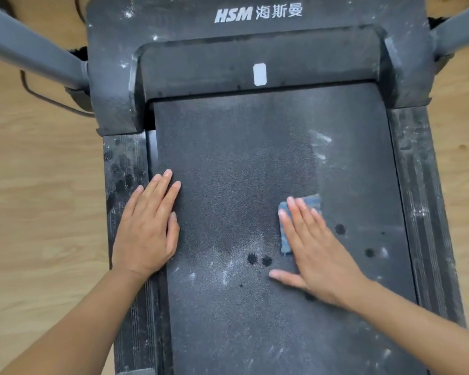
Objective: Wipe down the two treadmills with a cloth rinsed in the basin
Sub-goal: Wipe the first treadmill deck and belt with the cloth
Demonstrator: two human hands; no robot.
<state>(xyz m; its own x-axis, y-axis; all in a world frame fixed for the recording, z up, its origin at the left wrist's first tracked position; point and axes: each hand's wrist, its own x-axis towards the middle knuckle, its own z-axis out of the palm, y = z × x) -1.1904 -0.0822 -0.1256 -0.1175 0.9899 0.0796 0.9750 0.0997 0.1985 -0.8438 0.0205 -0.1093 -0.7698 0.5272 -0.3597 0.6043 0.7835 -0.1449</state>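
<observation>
A black treadmill fills the head view, its belt (241,158) dusty with white streaks and a few dark wet spots. My right hand (317,247) lies flat with straight fingers on a folded blue-grey cloth (313,201), pressing it onto the right half of the belt; most of the cloth is hidden under my palm. My left hand (146,228) rests flat, fingers straight, on the belt's left edge beside the left side rail (125,169). It holds nothing.
The dusty motor cover (255,14) with its white logo lies at the top. Grey uprights rise at the left (33,55) and right (458,31). Wooden floor (38,185) flanks the treadmill, with a black cable (38,96) on it at the left.
</observation>
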